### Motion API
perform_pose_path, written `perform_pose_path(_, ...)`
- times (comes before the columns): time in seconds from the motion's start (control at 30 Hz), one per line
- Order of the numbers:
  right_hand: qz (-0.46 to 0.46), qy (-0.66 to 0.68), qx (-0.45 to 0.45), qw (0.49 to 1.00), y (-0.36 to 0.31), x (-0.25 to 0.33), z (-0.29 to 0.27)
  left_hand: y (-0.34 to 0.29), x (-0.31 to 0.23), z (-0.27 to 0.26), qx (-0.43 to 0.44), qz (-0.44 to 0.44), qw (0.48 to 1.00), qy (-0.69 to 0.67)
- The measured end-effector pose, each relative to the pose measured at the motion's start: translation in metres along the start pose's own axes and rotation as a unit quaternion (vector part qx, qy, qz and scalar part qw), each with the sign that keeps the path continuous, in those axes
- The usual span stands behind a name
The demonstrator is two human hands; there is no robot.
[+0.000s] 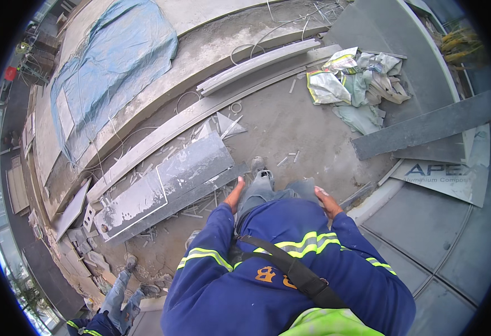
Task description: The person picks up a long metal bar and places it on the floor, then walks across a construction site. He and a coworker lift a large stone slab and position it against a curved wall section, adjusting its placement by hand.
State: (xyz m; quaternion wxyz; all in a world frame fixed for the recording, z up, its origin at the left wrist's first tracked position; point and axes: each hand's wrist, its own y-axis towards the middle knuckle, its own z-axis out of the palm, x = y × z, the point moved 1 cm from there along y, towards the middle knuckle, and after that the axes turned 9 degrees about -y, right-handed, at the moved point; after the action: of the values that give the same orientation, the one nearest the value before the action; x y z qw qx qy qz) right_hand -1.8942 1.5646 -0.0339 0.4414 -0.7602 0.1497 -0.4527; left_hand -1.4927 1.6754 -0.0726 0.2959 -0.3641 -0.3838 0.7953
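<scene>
My left hand (234,195) is beside my left thigh, close to the right end of a long grey, paint-flecked panel (195,165) on a low support. Its fingers look stretched out, partly seen edge-on, with nothing in them. By my right knee is my right hand (328,203), its fingers extended and apart from any tool. Both forearms are in blue sleeves with reflective bands. My jeans (298,189) show between the hands, with a dusty shoe (258,164) on the floor.
Crumpled sacks (363,84) lie at the far right near a dark plank (424,124) and a white printed sheet (452,173). Long pale strips (256,67) rest along a step. A blue tarpaulin (116,61) covers the upper left. Another person's legs (119,294) show lower left.
</scene>
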Motion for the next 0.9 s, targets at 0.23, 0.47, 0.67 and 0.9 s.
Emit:
perform_pose_path(0.23, 0.106, 0.129, 0.086, 0.982, 0.009, 0.051, -0.043, 0.048, -0.091, 0.023, 0.010, 0.058, 0.998, 0.027)
perform_pose_path(0.47, 0.141, 0.099, 0.120, 0.978, 0.109, 0.139, -0.102, 0.110, -0.067, -0.018, -0.176, 0.067, 0.972, 0.142)
perform_pose_path(0.67, 0.184, 0.072, 0.190, 0.962, 0.247, 0.265, -0.120, 0.117, -0.115, -0.010, -0.281, 0.005, 0.950, 0.136)
perform_pose_path(0.9, 0.168, -0.063, 0.301, 0.937, 0.355, 0.476, -0.097, 0.126, -0.201, 0.075, -0.320, 0.127, 0.922, -0.179)
